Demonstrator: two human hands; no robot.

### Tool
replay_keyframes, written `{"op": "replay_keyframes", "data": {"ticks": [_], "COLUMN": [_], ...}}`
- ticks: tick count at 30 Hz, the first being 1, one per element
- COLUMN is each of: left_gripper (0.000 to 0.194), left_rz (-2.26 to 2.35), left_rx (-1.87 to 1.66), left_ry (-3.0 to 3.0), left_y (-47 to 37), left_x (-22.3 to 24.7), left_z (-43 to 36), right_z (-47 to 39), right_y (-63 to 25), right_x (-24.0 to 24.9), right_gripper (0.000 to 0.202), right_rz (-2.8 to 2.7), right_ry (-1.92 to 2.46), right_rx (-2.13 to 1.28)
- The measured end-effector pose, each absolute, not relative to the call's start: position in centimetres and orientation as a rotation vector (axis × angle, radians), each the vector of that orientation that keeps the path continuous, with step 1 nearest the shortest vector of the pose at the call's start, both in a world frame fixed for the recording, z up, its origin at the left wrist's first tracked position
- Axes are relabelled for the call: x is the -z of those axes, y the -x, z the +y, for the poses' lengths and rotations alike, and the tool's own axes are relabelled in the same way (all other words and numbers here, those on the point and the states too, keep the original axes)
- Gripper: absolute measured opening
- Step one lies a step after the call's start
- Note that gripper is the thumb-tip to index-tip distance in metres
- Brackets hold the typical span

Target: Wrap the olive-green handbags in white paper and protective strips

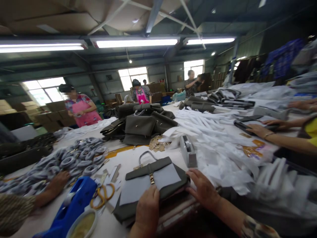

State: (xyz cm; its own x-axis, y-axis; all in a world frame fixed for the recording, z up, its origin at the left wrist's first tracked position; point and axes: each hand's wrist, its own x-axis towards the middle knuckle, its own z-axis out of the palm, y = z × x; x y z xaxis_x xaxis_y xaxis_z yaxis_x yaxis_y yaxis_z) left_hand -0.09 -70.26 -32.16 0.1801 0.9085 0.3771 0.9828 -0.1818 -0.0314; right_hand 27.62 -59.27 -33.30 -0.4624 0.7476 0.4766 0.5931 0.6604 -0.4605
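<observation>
Our left hand (147,210) has its fingers half bent against the front of the dark green handbag (142,171), which lies on the worktop (131,156) just beyond it; we cannot tell whether it grips or only presses. Our right hand (204,190) is partly open, fingers above and thumb below, and has hold of the bag's right corner.

Between our hands, the front edge of the worktop runs under the bag's lower side. Past the bag, a strip of pale surface gives our left hand some room, though loose white scraps and yellow-handled scissors (101,196) narrow it on the left. A blue tape dispenser (71,205) and a round tub (83,224) crowd that same side. Our right hand has less space: a grey tape dispenser (188,150) stands just beyond it, and a heap of thin, crinkled white wrapping (218,155) spreads to its right.

The bag is smooth and boxy, with a curved grey handle (148,153), a gold-coloured clasp (152,178) and a flat, light grey panel across its front. Farther past our hands sits a pile of similar folded bags (140,125); ring-shaped grey coils (74,158) lie heaped to the far left.
</observation>
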Motion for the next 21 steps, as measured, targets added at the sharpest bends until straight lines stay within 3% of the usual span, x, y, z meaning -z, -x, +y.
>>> {"op": "replay_keyframes", "data": {"ticks": [3,10,14,18,21], "left_gripper": [0.014,0.006,0.01,0.031,0.034], "left_rz": [-1.949,-2.027,-1.941,-1.75,-1.696], "left_rx": [0.307,0.27,0.35,0.451,0.413], "left_ry": [2.15,2.103,2.09,2.021,1.986], "left_y": [-1.4,-2.4,-2.4,-1.2,-0.6], "left_x": [30.4,29.9,30.2,32.4,34.0], "left_z": [-70.4,-69.8,-70.7,-70.4,-68.9], "right_z": [-57.9,-56.3,-57.3,-57.4,-57.0], "right_y": [-28.1,-27.1,-26.6,-25.5,-25.0], "right_x": [33.0,34.3,34.8,35.6,36.3], "right_gripper": [0.051,0.025,0.028,0.025,0.025], "right_rz": [-2.413,-2.472,-2.439,-2.374,-2.318], "right_ry": [0.788,0.682,0.736,0.77,0.781], "right_rx": [-0.286,-0.335,-0.31,-0.214,-0.112]}}
